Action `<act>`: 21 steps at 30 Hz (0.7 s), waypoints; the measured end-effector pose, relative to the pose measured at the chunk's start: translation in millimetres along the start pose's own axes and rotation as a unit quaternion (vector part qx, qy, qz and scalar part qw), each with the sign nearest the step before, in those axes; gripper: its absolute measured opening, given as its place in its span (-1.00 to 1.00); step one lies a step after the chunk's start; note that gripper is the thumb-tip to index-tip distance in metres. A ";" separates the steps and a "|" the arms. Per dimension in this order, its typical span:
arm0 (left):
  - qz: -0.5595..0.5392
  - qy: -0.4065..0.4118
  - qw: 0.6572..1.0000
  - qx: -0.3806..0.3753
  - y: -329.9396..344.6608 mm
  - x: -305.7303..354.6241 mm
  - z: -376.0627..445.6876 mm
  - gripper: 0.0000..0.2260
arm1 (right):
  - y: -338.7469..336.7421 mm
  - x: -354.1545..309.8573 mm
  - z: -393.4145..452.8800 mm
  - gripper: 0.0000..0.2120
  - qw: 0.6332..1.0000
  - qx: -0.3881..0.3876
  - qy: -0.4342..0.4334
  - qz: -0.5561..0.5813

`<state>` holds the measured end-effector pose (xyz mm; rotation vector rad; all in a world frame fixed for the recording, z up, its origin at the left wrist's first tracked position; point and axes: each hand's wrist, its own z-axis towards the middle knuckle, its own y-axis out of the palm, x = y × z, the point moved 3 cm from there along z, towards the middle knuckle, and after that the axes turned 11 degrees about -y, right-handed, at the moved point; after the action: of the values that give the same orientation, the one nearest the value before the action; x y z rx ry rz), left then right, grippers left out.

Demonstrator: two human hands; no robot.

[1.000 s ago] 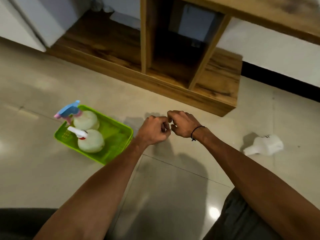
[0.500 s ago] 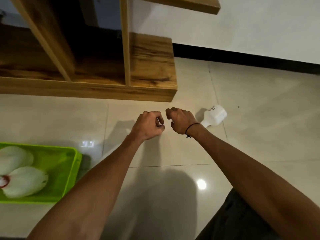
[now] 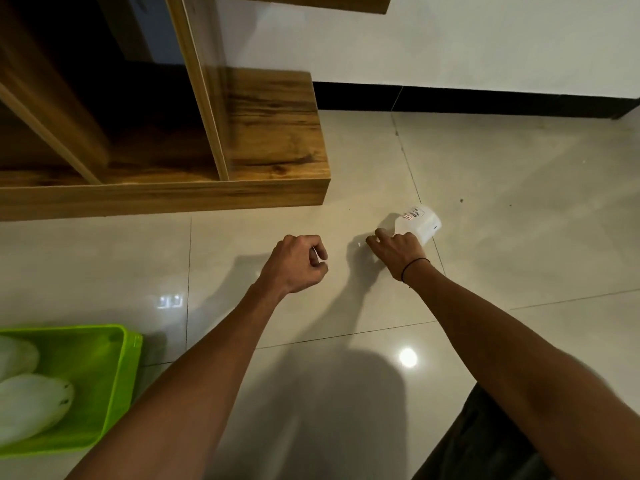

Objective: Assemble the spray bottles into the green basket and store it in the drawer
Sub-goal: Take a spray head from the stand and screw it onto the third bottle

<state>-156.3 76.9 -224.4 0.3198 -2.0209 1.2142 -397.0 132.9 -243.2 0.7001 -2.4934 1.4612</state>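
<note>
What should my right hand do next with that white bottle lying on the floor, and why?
Probably close the right hand around the white bottle and lift it. The bottle lies on its side on the floor tiles, the fingers are at its near end but not yet wrapped around it, and the green basket with two bottles has room.

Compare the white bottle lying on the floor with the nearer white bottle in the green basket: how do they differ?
The floor bottle lies on bare tile by the right hand; the basket bottle lies inside the green basket. The floor bottle shows a printed label; the basket bottle shows none. Both are white and lying down.
</note>
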 end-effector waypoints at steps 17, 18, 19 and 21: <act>-0.066 -0.076 0.991 0.090 -29.7 -49.6 -16.2 -0.38 | -109.3 -88.9 56.2 -0.69 0.939 0.177 -0.074 0.287; -0.107 -0.090 0.984 0.108 -35.2 -57.0 -19.0 -0.29 | -121.7 -97.4 59.1 -0.68 0.919 0.192 -0.083 0.334; -0.147 -0.102 0.977 0.117 -39.7 -63.6 -20.9 -0.23 | -132.5 -104.0 61.0 -0.68 0.899 0.206 -0.089 0.377; -0.204 -0.131 0.964 0.114 -50.4 -79.6 -27.5 -0.14 | -153.5 -117.3 66.3 -0.68 0.860 0.228 -0.102 0.444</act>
<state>-60.7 61.4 -240.0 1.0032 -1.8994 1.1826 -215.5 49.5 -200.6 -0.3869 -2.7908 2.4253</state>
